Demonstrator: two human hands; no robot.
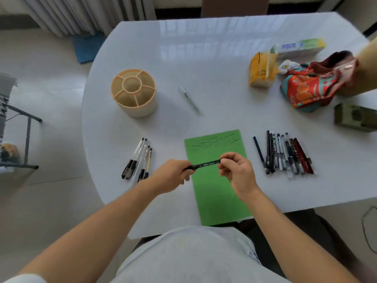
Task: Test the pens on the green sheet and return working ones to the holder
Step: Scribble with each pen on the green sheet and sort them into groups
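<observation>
A home room, probably a dining area, is suggested. A glossy white surface (pixel 204 58) is placed near long pale curtains (pixel 81 13) over a light tiled floor (pixel 51 119). Household things are seen: a snack bag (pixel 260 71), a colourful cloth pouch (pixel 312 86), a boxed tube (pixel 299 46).

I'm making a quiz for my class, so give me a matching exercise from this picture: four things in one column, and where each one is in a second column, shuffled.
Things:
1. pen holder
2. lone pen
3. black pen
4. big pile of pens

Places:
A. right of the green sheet
B. held between the left hand and right hand
C. far left part of the table
D. lying alone beyond the sheet

Pairs: 1-C, 2-D, 3-B, 4-A
</observation>
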